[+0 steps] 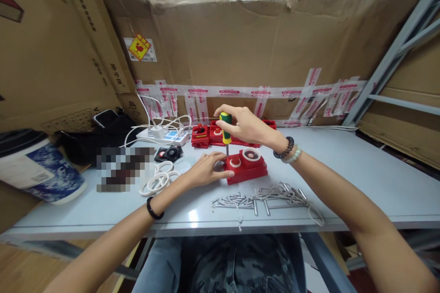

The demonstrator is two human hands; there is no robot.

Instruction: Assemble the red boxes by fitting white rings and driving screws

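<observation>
R hand (pixel 245 126) grip wrapped round green/yellow screwdriver (pixel 225 129), tip down on left corner of red housing (pixel 247 167), mid-desk (pixel 360 178). L hand (pixel 206 169) grip clamps the housing's left end. Looks mid-job: screw pile (pixel 240 200) in front barely dented; red units (pixel 201 136) behind, status unclear. Writing: yellow/red sticker (pixel 140 48) and red-print tape (pixel 240 92) on the cardboard, both too small to read.

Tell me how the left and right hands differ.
The left hand lies low on the table, clasping the red block at its left end; the right hand is raised, gripping the upright screwdriver by its handle. The left wrist wears one black band; the right wrist wears a black bead bracelet and a pale bracelet. Both are bare and work at the same block.
</observation>
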